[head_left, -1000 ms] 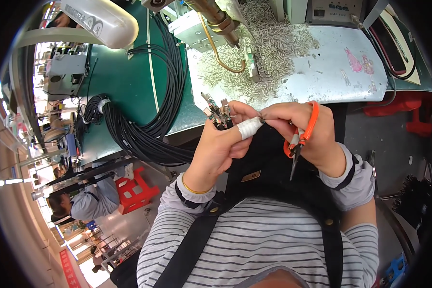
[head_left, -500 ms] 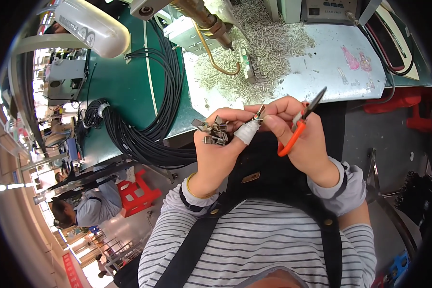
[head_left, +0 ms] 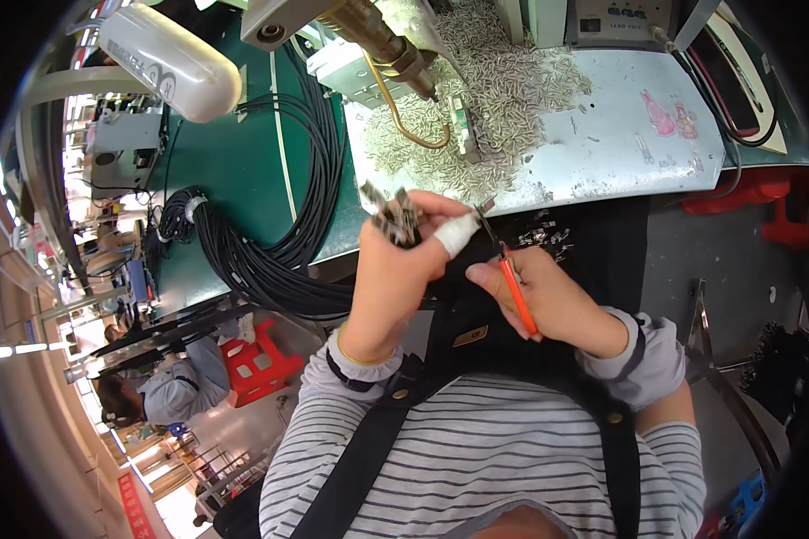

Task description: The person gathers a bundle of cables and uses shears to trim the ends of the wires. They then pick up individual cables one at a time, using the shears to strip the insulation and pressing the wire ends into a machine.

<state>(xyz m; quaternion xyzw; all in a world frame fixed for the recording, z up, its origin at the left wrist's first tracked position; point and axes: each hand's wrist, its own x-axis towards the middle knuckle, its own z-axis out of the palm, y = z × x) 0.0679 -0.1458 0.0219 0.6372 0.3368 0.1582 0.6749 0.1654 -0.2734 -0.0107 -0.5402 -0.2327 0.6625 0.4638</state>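
Observation:
My left hand (head_left: 391, 287) is closed around a bunch of small metal connectors (head_left: 394, 222), which stick out above its knuckles. Between its fingertips and the thumb wrapped in white tape (head_left: 457, 234), one more small metal connector (head_left: 485, 206) is pinched. My right hand (head_left: 557, 301) grips orange-handled scissors (head_left: 516, 292). Their dark blades point up and left, and the tips meet the pinched connector or lie just beside it. Whether the blades are parted is too small to tell.
Many small metal pins (head_left: 512, 99) lie heaped on the white bench plate (head_left: 602, 166), under a machine head (head_left: 404, 67). Black cables (head_left: 234, 260) hang coiled at the left. Metal bits (head_left: 548, 235) rest on dark cloth. Another person (head_left: 175, 391) sits far left.
My right hand has swung the scissors round from pointing up-right to pointing up-left at the connector. Its fingers have left the connector, which my left hand keeps.

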